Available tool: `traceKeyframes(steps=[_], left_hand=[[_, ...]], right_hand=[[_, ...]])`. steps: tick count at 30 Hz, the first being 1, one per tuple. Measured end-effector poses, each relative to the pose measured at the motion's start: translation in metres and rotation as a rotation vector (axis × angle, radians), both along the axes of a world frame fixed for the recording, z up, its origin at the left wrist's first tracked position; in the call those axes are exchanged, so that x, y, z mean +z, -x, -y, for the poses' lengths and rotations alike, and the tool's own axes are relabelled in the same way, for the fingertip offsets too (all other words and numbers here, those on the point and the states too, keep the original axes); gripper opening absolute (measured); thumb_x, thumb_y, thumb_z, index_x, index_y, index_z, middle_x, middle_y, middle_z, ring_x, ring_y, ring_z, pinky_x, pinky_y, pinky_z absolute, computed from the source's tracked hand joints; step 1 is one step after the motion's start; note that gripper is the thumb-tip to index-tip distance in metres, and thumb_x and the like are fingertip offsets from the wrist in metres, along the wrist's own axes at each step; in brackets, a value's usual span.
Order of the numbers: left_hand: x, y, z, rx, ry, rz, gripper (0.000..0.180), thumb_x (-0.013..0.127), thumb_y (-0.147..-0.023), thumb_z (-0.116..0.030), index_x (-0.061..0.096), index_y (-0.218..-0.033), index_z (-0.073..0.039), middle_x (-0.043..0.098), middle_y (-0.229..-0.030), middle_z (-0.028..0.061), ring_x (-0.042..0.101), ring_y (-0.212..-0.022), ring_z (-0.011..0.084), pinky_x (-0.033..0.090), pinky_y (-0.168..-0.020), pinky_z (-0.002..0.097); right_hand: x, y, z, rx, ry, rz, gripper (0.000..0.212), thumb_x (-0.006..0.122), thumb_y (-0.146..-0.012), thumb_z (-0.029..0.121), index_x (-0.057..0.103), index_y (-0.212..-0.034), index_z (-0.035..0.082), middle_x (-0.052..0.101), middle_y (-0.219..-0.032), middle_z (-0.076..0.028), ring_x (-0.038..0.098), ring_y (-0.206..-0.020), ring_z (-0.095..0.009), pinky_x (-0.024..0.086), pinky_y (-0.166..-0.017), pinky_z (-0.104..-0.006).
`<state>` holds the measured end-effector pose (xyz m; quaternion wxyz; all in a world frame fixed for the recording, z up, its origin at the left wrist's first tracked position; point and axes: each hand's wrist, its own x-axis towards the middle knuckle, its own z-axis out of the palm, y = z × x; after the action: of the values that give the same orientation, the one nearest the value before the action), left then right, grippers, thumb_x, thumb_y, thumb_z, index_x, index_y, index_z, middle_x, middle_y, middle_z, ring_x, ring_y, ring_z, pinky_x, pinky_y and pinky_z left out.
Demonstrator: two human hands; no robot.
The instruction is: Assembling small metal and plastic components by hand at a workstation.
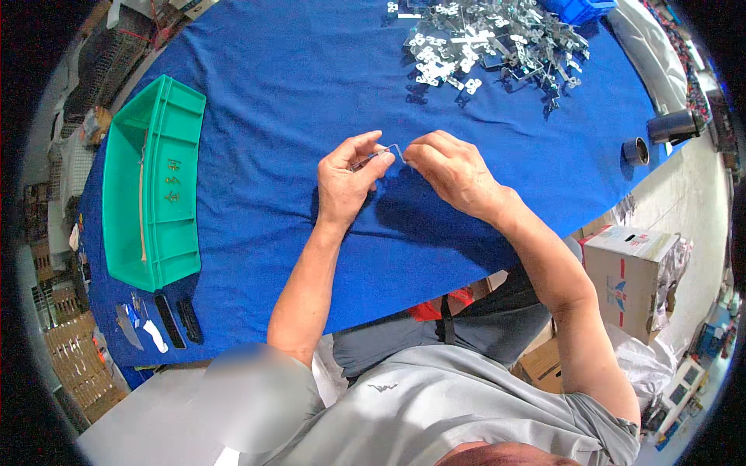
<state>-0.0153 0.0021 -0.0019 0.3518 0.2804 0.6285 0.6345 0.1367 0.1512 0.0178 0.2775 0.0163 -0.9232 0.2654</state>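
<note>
A person in a grey shirt (420, 400) sits at the near edge of a blue-covered table (264, 241), two black strips (169, 321) lying by its near left corner. A green crate (179, 241) stands along the left edge. Toward the table's middle, the left hand (347, 177) pinches a thin, bent metal piece (397, 145), held above the cloth; the right hand's (458, 172) bunched fingertips meet its bent end, though whether they grip it cannot be told. A short black tube (635, 151) lies near the right edge. Loose metal parts (497, 46) spread toward the far edge, beside a blue bin (579, 11) at the far right corner.
</note>
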Motion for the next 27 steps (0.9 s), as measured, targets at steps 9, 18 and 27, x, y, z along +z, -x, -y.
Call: traceKeyframes(steps=[9,18,27], left_hand=[[0.002,0.003,0.0,-0.102,-0.432,0.302,0.048,0.067,-0.092,-0.003,0.051,-0.137,0.0,0.063,-0.126,0.0227,0.069,-0.092,0.0182,0.06,-0.073,0.0312],[-0.009,0.004,0.003,0.107,-0.24,-0.117,0.024,0.058,-0.099,-0.004,0.069,-0.12,0.0,0.069,-0.089,0.0047,0.062,-0.075,0.0075,0.051,-0.064,0.0213],[-0.007,-0.004,0.002,0.05,-0.081,-0.087,0.029,0.058,-0.102,-0.015,0.065,-0.128,-0.002,0.069,-0.088,0.0048,0.062,-0.07,0.0081,0.054,-0.064,0.0237]], right_hand=[[0.0,0.0,0.013,-0.222,0.652,0.187,0.011,0.056,-0.101,0.011,0.057,-0.107,0.002,0.065,-0.087,-0.009,0.062,-0.074,-0.016,0.051,-0.065,-0.0307],[0.001,0.0,0.019,-0.09,0.875,0.42,0.019,0.057,-0.102,0.021,0.06,-0.103,0.002,0.066,-0.083,-0.003,0.059,-0.073,-0.008,0.049,-0.064,-0.0253],[0.006,0.0,0.011,-0.177,0.792,0.297,0.018,0.059,-0.102,0.018,0.063,-0.105,0.002,0.065,-0.08,-0.002,0.054,-0.068,-0.007,0.046,-0.061,-0.0248]])
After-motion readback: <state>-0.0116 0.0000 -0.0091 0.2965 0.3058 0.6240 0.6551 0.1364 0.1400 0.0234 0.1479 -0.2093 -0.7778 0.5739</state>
